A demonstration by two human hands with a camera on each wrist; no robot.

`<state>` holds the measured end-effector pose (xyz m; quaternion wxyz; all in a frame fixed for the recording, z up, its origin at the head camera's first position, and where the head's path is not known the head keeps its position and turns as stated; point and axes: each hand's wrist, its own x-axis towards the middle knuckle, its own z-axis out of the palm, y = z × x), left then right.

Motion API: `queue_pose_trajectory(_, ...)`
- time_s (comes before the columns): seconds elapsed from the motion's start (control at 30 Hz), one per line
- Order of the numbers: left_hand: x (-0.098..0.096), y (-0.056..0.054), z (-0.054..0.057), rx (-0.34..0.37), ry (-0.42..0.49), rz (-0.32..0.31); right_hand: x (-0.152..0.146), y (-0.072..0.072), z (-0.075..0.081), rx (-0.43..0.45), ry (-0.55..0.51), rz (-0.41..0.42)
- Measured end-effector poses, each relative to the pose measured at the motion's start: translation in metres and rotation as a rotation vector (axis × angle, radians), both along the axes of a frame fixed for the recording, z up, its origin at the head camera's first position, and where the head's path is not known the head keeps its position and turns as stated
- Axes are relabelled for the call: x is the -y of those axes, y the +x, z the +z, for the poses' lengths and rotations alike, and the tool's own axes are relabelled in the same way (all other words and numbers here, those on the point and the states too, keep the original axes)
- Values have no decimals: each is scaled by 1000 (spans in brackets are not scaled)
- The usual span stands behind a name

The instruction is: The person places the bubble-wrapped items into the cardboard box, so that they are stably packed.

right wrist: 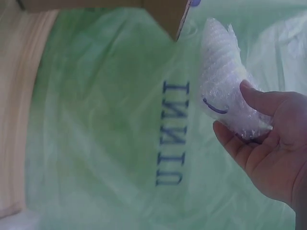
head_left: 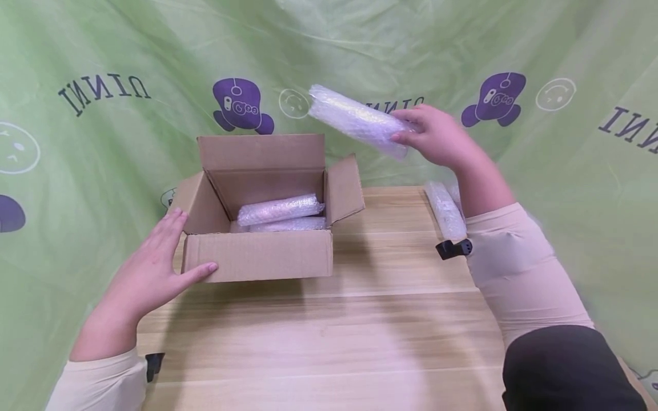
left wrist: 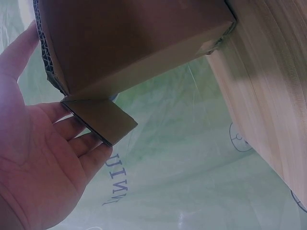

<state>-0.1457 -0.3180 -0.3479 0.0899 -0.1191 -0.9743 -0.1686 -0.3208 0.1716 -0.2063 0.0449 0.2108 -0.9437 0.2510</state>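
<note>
My right hand grips one end of a bubble-wrapped roll and holds it up in the air, right of and above the cardboard box. In the right wrist view, thumb and fingers are around the lower end of that bubble-wrapped roll. My left hand rests against the box's near left corner, its fingers along the left flap and its thumb on the front flap. Left wrist view: the straight fingertips touch the edge of a flap. Inside the box lie two bubble-wrapped rolls, one partly behind the front flap.
Another bubble-wrapped roll lies on the wooden table at the right, partly hidden by my right forearm. The box's flaps stand spread outward. A green printed cloth hangs behind and beside the table.
</note>
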Motion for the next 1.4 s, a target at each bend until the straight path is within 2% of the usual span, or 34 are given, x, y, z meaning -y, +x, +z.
queue_pose_trajectory(0.17, 0, 0, 0, -4, -3, 1, 28, 1, 9, -16, 28, 85)
queue_pose_trajectory(0.33, 0, -1, 0, -7, -2, 2, 57, 0, 8, -18, 41, 177)
queue_pose_trajectory(0.53, 0, 0, -1, 3, -2, 8, 91, -4, -3, -28, 93, 264)
queue_pose_trajectory(0.87, 1, 0, -1, 6, 0, 8, 131, 0, -24, -11, 187, 380)
queue_pose_trajectory(1.13, 1, 0, -2, -9, 2, 6, 147, -1, -45, 14, 241, 406)
queue_pose_trajectory(1.4, 2, 0, -2, -8, 3, 9, 156, 3, -55, 26, 301, 408)
